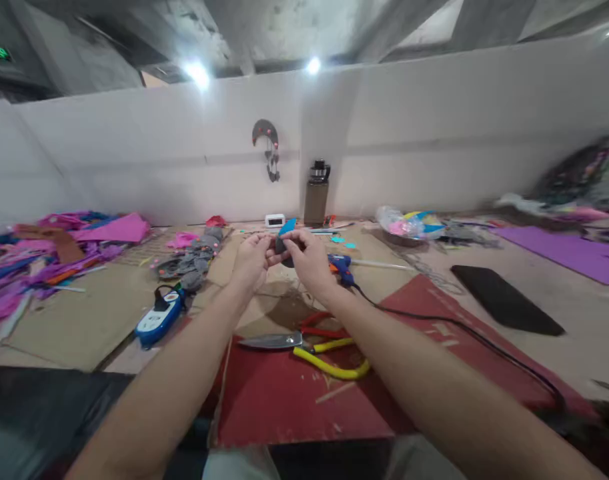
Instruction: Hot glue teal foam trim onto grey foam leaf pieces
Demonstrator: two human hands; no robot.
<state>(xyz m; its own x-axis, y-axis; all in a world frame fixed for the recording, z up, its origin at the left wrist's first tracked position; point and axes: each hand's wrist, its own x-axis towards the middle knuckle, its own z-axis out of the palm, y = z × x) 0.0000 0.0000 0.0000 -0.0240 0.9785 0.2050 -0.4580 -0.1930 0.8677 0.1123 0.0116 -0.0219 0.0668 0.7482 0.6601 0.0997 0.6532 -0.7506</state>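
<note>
My left hand (251,260) and my right hand (309,260) meet above the middle of the table, fingers pinched together on a small craft piece (285,230). The piece has a bright blue tip sticking up and a dark grey part between my fingertips. Both forearms reach forward from the bottom of the view. Below my hands lie yellow-handled scissors (309,345) on a dark red sheet (304,400).
A blue glue gun (341,267) with a black cord lies right of my hands. A blue-white power strip (159,319) sits left. Pink and purple scraps (44,257) pile at far left. A brown bottle (316,195) stands at the white wall. A black sheet (504,300) lies right.
</note>
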